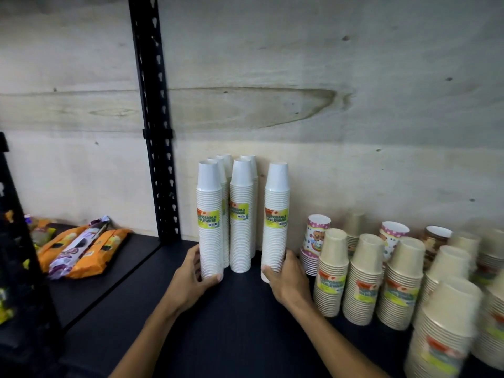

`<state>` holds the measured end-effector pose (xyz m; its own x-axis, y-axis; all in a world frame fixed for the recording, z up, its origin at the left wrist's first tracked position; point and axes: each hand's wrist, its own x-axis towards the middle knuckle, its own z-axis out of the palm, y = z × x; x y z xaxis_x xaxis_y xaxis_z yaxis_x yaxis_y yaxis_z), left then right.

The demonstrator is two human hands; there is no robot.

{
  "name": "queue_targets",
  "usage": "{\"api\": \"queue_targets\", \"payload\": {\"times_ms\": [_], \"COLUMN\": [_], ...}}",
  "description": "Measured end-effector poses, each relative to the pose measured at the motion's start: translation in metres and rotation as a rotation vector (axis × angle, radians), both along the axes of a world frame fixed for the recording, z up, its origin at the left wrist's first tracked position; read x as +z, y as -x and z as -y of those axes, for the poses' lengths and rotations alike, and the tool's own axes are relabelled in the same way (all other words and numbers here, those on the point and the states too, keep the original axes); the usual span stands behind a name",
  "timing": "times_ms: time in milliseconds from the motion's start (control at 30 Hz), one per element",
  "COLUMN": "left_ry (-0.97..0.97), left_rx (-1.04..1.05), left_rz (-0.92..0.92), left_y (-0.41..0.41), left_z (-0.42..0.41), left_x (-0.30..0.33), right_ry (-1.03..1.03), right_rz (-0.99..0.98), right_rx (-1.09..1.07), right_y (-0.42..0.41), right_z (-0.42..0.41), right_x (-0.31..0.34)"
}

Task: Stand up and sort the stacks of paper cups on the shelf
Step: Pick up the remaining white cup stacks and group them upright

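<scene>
On the dark shelf (240,317): we see tall white paper cup stacks standing upright, mouths down, long axes vertical, ribbed by nested rims.
Left hand (191,279): we see it grasping the base of the left white stack (209,222).
Right hand (286,279): we see it curled round the base of the right white stack (276,222).
Labels: green-yellow, facing us.
Right side: beige cup stacks (362,279), upright, matte.
Backing: pale plywood wall (300,77); black perforated post (155,118).
</scene>
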<state>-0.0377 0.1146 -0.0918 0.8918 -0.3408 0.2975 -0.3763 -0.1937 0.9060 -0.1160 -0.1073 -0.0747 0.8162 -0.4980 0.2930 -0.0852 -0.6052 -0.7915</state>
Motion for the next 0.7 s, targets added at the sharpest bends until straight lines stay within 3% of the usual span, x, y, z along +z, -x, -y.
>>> {"api": "queue_targets", "payload": {"times_ms": [200,700], "left_ry": [-0.066,-0.004], "left_rx": [0.011,-0.021], "left_rz": [-0.036,-0.053], "left_y": [0.002,-0.003], "left_z": [-0.003,-0.012], "left_x": [0.002,-0.001], "right_ry": [0.001,0.051], "right_rz": [0.029,-0.023], "right_rx": [0.066,0.147], "right_y": [0.021,0.007], "right_z": [-0.012,-0.043], "right_x": [-0.004,-0.007]}}
